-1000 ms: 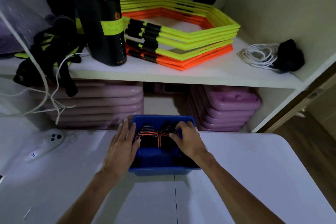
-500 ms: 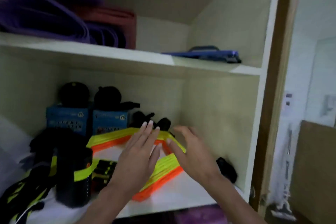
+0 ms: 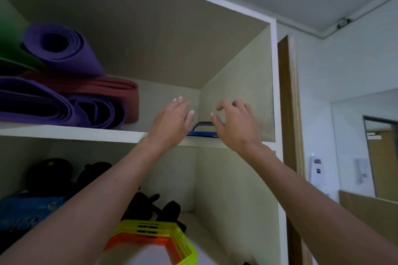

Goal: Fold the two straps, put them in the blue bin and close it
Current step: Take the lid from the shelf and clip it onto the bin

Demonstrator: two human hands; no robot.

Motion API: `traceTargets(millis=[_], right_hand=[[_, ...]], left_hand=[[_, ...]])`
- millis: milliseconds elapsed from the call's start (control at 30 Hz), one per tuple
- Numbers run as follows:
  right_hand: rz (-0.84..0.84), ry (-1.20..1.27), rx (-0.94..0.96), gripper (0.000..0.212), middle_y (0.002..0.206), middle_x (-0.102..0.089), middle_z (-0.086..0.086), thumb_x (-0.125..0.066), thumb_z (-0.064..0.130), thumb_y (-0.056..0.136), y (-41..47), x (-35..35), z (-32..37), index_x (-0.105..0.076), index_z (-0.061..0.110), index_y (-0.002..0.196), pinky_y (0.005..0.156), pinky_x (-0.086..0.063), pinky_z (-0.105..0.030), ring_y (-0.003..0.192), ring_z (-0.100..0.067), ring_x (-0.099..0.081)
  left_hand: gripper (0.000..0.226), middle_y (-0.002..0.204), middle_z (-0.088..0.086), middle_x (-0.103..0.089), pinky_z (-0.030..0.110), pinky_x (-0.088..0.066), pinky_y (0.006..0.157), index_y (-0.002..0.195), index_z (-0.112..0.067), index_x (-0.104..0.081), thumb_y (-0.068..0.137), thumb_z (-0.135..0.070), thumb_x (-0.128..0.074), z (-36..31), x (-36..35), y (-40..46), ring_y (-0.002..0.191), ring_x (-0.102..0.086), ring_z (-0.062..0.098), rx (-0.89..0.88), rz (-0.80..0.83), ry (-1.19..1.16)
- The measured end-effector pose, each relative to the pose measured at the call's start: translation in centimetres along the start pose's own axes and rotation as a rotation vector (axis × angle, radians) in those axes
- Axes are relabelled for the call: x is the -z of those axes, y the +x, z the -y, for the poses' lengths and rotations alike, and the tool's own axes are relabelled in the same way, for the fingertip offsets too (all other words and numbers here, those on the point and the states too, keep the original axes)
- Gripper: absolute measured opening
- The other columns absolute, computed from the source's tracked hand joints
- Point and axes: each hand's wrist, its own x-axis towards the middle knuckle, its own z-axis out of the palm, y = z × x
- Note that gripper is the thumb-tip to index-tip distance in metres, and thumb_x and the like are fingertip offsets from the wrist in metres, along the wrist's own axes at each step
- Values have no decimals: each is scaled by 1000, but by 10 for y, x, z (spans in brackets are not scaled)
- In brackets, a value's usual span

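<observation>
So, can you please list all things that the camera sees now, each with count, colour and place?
Blue lid with dark handle: one, upper shelf, between the hands, partly hidden.
Rolled mats: several, purple, one dark red, upper shelf left.
Hexagon rings: a stack, yellow and orange, lower shelf.
Dark items: black, count unclear, lower shelf back.
Blue box: one seen, lower shelf left.
Shelf unit: one, white.
Left hand: open, empty.
Right hand: open, fingers curled, empty.

It's dim inside the cupboard, with the lower shelf [image 3: 43, 189] at lower left nearly black. The white wall [image 3: 344, 71] at right is brighter. Everything looks soft; the purple mat [image 3: 60, 49] at upper left smears. Straight edges bow near the frame's borders.
</observation>
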Motion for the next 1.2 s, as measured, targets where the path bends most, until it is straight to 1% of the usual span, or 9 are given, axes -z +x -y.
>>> traceTargets(millis=[200,300,400,467,667,767,900,1033,1200], right_hand=[[408,176,-102,63,141,-49,-8,-60,37,90,17,-30,-37,-37,18,145,101,-43,-35,124,-27,-50],[510,249,-82,92,158,-27,-4,-70,36,85,-1,-44,-61,-12,23,154,113,-33,-38,142,-22,-30],[460,371,-110,90,161,-18,0,-62,34,93,-16,-61,-76,1,23,155,117,-25,-41,148,-21,-17],[418,364,-116,76,164,-11,0,-54,32,98,-23,-71,-80,-6,20,156,120,-20,-41,151,-20,-5],[163,495,-189,52,161,-22,-5,-45,11,101,-60,-88,-73,-30,18,151,118,-21,-37,149,-20,-17],[181,519,-146,54,163,-15,-1,-42,0,100,-106,-96,-58,-33,18,150,117,-15,-29,150,-14,-5],[296,637,-83,59,161,-19,-5,-42,-9,95,-201,-118,-23,-35,16,148,114,-12,-17,150,-16,-7],[546,733,-111,58,161,-22,-7,-45,-7,95,-328,-155,19,-37,16,148,121,-11,-30,150,-17,-7],[866,744,-210,50,159,-25,-9,-47,-2,96,-497,-184,47,-42,14,144,122,-2,-42,150,-25,-8]], left_hand=[[55,143,18,-43,41,-32,110,135,-4,-41,92,-37,-53,-8,-25,58,134,-36,32,119,241,51],[62,137,16,-46,42,-36,106,128,-8,-45,84,-47,-62,-2,-39,58,131,-39,34,102,297,54],[81,159,16,-10,46,-13,119,148,-13,-22,87,-57,-52,5,-58,36,146,-7,33,69,416,116],[75,160,15,6,43,-1,119,151,-12,-9,95,-54,-36,3,-72,22,147,8,28,3,336,254],[60,158,20,5,42,-1,120,148,3,-3,102,-33,-16,-6,-83,-33,147,8,29,-19,143,506],[61,157,23,4,44,-2,120,147,6,-2,101,-31,-18,-7,-75,-95,147,7,32,43,108,510],[61,157,25,-1,45,1,118,148,3,-8,99,-28,-27,3,-66,-210,147,2,35,237,161,501],[62,157,25,-5,47,-4,118,149,-1,-9,98,-27,-31,28,-63,-366,146,-3,36,414,326,495],[67,151,24,-29,52,-23,113,144,-1,-33,85,-16,-61,32,-65,-543,140,-29,37,614,571,470]])
